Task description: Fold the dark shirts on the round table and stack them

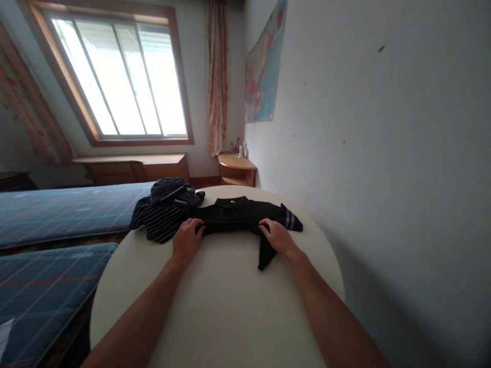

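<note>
A black collared shirt (238, 212) lies on the round white table (230, 296), its collar at the far side and grey stripes on the sleeve at the right. My left hand (187, 236) pinches the near edge of the shirt at its left end. At the right end of that edge, my right hand (276, 236) is closed on the cloth. A black corner of the shirt hangs toward me beneath my right hand. Beside the shirt on the left, a heap of dark striped clothes (164, 209) touches or nearly touches it.
Two blue plaid mattresses (69, 212) are left of the table. A white wall (383, 179) rises at the right. Behind the table are a wooden corner shelf (237, 162) with small items, a wooden desk (153, 159) and a window (126, 76).
</note>
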### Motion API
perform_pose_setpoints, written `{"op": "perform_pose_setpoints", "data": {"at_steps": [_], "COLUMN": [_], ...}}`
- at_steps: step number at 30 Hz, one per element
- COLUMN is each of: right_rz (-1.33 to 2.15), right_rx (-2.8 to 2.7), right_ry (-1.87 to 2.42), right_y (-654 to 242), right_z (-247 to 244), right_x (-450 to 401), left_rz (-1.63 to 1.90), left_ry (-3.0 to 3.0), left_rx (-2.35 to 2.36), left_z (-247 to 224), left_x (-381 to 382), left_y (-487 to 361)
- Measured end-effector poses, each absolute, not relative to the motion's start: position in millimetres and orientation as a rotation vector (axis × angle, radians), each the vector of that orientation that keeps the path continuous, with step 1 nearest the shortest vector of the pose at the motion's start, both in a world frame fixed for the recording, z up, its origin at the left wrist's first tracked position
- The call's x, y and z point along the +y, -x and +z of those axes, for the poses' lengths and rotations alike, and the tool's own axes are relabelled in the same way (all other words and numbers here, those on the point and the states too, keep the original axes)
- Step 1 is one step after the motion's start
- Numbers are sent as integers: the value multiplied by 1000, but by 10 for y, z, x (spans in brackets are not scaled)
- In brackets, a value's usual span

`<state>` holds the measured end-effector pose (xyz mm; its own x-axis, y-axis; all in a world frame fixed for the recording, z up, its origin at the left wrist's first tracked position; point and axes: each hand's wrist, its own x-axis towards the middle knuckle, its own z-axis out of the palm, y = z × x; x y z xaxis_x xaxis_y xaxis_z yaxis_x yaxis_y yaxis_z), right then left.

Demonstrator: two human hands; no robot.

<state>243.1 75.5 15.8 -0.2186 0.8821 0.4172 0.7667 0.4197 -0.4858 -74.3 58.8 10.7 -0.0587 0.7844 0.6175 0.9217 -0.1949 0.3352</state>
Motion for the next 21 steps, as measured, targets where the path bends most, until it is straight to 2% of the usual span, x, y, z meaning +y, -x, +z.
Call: {"op": "perform_pose_setpoints", "data": {"at_steps": [6, 15, 21], "right_rz": [295, 119, 159], "right_rx": [-1819, -2013, -2114], "right_ry": [1301, 1328, 1388], "right_y": [-2456, -2468, -2441], "right_z": [179, 120, 115], "right_x": [751, 796, 738], "left_rz": [-1342, -867, -759], "left_ry": [1928, 1867, 1944], "left_rx": [-1798, -2299, -2329], "left_z": [181, 97, 163], "left_x": [547, 550, 519], "left_y": [698, 667, 673]}}
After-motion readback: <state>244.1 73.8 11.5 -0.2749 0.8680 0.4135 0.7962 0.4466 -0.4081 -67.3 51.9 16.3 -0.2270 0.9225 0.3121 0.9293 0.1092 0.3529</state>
